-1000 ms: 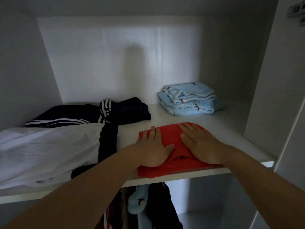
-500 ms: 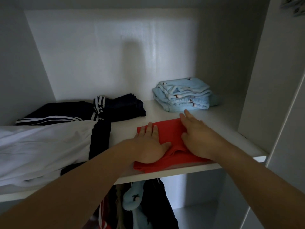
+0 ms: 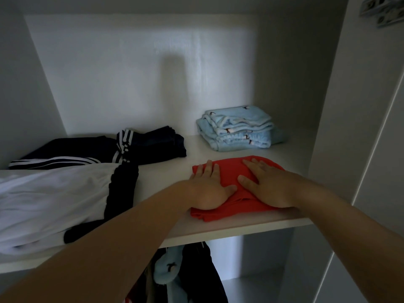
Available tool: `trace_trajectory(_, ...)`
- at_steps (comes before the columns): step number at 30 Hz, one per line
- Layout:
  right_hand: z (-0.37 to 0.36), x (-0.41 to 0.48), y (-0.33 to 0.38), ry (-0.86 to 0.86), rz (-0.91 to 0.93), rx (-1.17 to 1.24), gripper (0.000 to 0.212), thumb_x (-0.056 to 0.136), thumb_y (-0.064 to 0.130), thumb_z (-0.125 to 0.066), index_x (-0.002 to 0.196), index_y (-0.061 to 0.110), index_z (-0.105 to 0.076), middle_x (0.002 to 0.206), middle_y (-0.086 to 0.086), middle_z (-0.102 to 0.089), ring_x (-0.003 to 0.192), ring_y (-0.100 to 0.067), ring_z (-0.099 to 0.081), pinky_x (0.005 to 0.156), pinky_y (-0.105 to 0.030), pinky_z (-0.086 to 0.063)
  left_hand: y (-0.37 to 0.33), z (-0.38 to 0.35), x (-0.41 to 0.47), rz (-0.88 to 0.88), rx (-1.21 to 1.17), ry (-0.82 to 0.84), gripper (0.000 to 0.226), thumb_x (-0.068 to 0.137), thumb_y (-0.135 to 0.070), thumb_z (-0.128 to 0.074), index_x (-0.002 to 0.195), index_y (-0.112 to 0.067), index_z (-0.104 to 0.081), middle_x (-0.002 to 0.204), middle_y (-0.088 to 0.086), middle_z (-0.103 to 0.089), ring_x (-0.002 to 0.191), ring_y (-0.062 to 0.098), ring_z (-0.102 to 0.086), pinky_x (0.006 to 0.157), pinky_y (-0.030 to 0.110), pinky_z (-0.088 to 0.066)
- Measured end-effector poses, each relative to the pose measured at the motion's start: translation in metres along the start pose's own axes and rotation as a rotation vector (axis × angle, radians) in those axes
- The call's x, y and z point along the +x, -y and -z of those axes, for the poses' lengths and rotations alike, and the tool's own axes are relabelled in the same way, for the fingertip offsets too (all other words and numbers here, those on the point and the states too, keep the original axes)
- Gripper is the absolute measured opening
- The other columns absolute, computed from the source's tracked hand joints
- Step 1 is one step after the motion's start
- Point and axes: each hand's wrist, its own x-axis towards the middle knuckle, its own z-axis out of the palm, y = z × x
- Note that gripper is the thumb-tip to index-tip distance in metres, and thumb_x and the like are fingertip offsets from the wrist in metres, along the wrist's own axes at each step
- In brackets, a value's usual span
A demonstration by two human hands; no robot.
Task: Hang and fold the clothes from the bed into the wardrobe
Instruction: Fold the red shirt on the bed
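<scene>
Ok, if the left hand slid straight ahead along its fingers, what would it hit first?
The left hand would probably meet the folded light blue stack first, near its left corner; depth is unclear.

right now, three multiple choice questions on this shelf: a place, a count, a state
1. Where is the light blue pile relative to the red garment?
A behind it
B under it
C left of it
2. How many hands touch the red garment?
A none
B one
C two
3. How do the hands lie?
A flat, fingers straight
B fists
C pinching a corner

1 A, it lies nearer the back wall.
2 C, left hand and right hand both rest on it.
3 A, palms down, fingers straight.
</scene>
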Motion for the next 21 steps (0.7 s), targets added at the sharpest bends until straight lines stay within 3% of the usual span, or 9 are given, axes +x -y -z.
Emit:
trace_trajectory(3,0.014,0.001,0.008,0.049,-0.055,-0.063,0.074,0.097,0.067,-0.013,0.158,0.025,-0.010,0.165,-0.003,-0.011,0.151,-0.020,-0.014,0.119,-0.039,-0.014,0.001,0.000,0.000,-0.004,0.004,-0.003,0.087,0.098,-0.067,-0.022,0.155,-0.013,0.017,0.162,0.010,0.025,0.151,0.029,0.017,0.123,0.044,0.004)
trace_trajectory(5,0.025,0.007,0.020,-0.010,-0.098,-0.161,0.071,0.100,0.060,-0.012,0.151,0.016,-0.034,0.155,-0.011,-0.036,0.140,-0.027,-0.038,0.112,-0.042,-0.029,0.000,0.000,0.000,-0.003,0.003,-0.010,0.087,0.098,-0.066,-0.022,0.155,-0.012,0.016,0.162,0.010,0.024,0.151,0.030,0.016,0.123,0.044,0.003)
trace_trajectory(7,0.024,0.010,0.031,-0.111,-0.098,-0.236,0.061,0.104,0.050,-0.015,0.142,0.015,-0.045,0.144,-0.015,-0.048,0.129,-0.032,-0.048,0.106,-0.046,-0.038,0.000,0.000,0.000,0.000,0.005,-0.020,0.087,0.099,-0.065,-0.023,0.156,-0.012,0.015,0.162,0.010,0.023,0.151,0.030,0.016,0.123,0.044,0.003)
trace_trajectory(10,-0.003,0.019,0.029,-0.174,-0.012,-0.126,0.055,0.103,0.045,-0.019,0.147,0.015,-0.034,0.154,-0.016,-0.032,0.140,-0.037,-0.031,0.114,-0.054,-0.028,0.001,-0.001,0.000,-0.006,-0.005,-0.010,0.087,0.099,-0.065,-0.023,0.155,-0.012,0.016,0.162,0.010,0.024,0.151,0.029,0.016,0.123,0.043,0.004)
trace_trajectory(13,-0.014,0.021,0.008,-0.216,-0.025,0.086,0.063,0.099,0.058,-0.014,0.156,0.029,-0.018,0.164,-0.002,-0.015,0.151,-0.023,-0.010,0.122,-0.044,-0.008,0.003,0.000,0.003,-0.015,-0.010,-0.005,0.089,0.097,-0.068,-0.023,0.155,-0.013,0.017,0.162,0.009,0.025,0.151,0.028,0.017,0.122,0.042,0.004)
trace_trajectory(17,-0.016,0.020,-0.009,-0.175,-0.049,0.022,0.081,0.081,0.074,0.006,0.154,0.042,-0.004,0.165,0.009,-0.006,0.151,-0.013,-0.003,0.120,-0.047,-0.002,0.007,-0.001,0.006,-0.031,-0.013,0.014,0.091,0.096,-0.070,-0.024,0.155,-0.014,0.017,0.162,0.007,0.026,0.151,0.027,0.018,0.122,0.042,0.004)
trace_trajectory(21,-0.013,0.020,-0.010,-0.134,-0.048,-0.020,0.085,0.076,0.078,0.010,0.154,0.044,0.000,0.165,0.011,-0.003,0.151,-0.011,-0.002,0.119,-0.050,-0.001,0.011,-0.003,0.007,-0.046,-0.027,0.002,0.093,0.095,-0.071,-0.025,0.155,-0.015,0.017,0.162,0.007,0.026,0.151,0.026,0.018,0.122,0.041,0.004)
